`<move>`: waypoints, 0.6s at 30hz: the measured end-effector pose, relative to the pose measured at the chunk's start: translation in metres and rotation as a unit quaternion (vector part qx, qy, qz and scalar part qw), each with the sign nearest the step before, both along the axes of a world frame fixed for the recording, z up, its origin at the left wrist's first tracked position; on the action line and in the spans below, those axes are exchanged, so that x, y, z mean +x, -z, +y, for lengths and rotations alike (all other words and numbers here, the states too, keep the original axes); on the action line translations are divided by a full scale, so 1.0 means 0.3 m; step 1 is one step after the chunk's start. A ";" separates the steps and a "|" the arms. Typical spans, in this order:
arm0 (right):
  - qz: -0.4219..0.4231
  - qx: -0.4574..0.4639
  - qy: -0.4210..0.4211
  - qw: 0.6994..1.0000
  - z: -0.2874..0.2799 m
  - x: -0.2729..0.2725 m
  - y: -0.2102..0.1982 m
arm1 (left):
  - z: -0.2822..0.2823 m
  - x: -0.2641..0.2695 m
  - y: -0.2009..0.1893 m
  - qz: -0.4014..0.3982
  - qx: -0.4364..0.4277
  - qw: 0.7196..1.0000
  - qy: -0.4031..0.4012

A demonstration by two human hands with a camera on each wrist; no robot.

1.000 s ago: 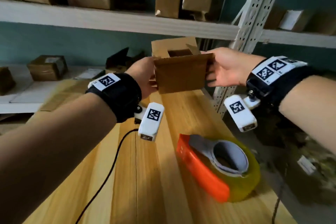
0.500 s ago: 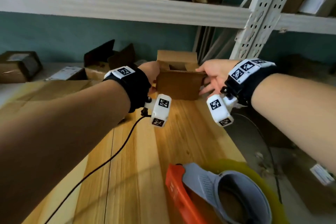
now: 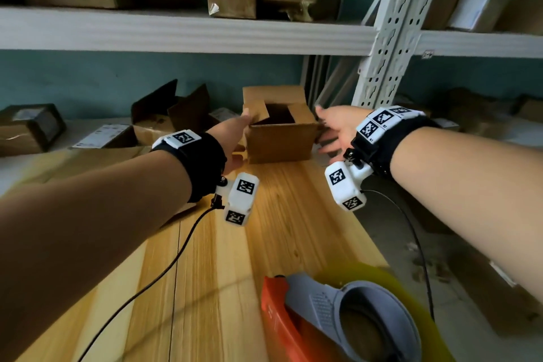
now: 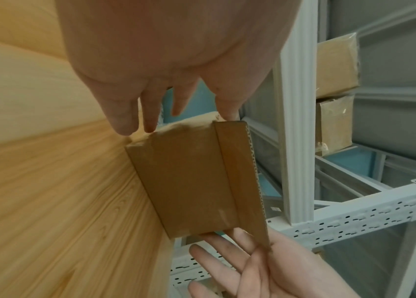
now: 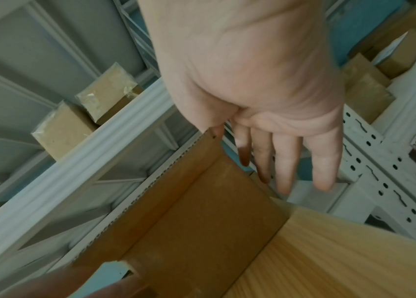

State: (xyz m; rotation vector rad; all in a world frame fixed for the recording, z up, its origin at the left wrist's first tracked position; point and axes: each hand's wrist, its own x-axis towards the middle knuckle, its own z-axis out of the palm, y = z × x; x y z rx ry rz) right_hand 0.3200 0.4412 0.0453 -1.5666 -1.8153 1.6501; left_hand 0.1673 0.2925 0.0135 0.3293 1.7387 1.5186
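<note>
Currently the left hand (image 3: 232, 138) is open, and its straight fingers touch the left side of the small cardboard box (image 3: 280, 141). The right hand (image 3: 335, 129) is open wide too, its thumb at the corner of the right flap. The brown box stands upright at the far end of the wooden bench (image 3: 205, 258), with its top flaps open.

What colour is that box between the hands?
The box is plain brown, clearest in the left wrist view.

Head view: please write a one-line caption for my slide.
Left hand and right hand flank an open cardboard box on a wooden table; a tape dispenser lies nearer.
</note>
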 end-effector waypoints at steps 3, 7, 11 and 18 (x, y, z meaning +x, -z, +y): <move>0.012 -0.024 0.003 1.000 -0.027 0.022 -0.026 | -0.033 0.003 -0.009 -0.006 0.007 1.000 -0.006; 0.014 -0.010 0.025 1.000 -0.083 0.051 -0.080 | -0.102 0.012 -0.032 -0.002 0.016 1.000 -0.003; 0.024 -0.006 0.046 0.999 -0.175 0.113 -0.134 | -0.217 0.026 -0.063 0.031 0.007 0.999 0.006; 0.032 0.063 0.109 0.992 -0.394 0.238 -0.221 | -0.566 0.060 -0.115 0.081 0.003 0.997 -0.019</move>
